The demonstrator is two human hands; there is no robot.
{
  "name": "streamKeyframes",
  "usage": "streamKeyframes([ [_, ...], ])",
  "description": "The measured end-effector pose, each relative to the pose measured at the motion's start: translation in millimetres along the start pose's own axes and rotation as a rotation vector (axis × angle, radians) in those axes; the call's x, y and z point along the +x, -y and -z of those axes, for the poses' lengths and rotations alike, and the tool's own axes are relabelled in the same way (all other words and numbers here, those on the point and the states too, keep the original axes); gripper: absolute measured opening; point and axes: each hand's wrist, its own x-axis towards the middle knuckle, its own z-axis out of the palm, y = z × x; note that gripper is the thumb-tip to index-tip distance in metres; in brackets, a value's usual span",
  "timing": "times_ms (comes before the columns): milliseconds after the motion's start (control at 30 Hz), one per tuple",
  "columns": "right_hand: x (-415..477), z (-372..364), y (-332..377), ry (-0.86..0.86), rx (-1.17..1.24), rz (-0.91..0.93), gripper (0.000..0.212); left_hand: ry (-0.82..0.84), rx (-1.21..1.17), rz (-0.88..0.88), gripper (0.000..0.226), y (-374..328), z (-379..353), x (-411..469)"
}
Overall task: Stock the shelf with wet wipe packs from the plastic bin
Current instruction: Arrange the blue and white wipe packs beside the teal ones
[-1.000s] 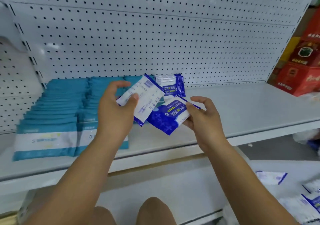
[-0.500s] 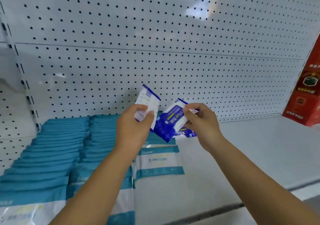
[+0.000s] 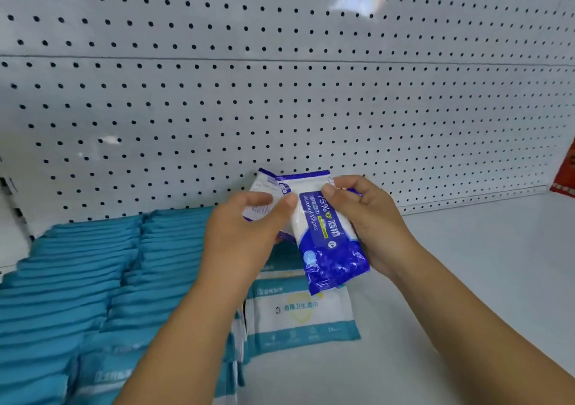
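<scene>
Centrally, two hands hold two blue-and-white packs above the shelf (image 3: 466, 280), before the pegboard (image 3: 280, 109). The left hand (image 3: 242, 236) pinches the rear alcohol wipe pack (image 3: 264, 193), thumb across its pale face. The right hand (image 3: 370, 227) grips the top edge of the front alcohol wipe pack (image 3: 329, 249), tilted and printed "75% Alcohol Wipes". Two long rows of teal packs (image 3: 93, 267) stand at left, and one teal-banded pack (image 3: 301, 314) faces forward below the hands.
</scene>
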Motion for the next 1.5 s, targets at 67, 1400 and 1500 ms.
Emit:
streamKeyframes([
  [67,-4,0,0,0.021,-0.009,0.008,0.043,0.031,-0.002,-0.002,0.017,1,0,-1],
  [1400,21,103,-30,-0.279,-0.443,-0.070,0.028,-0.109,0.059,-0.174,0.017,17,5,0],
  [1500,19,101,-38,-0.234,-0.713,-0.025,0.022,-0.110,0.057,-0.177,0.016,17,6,1],
])
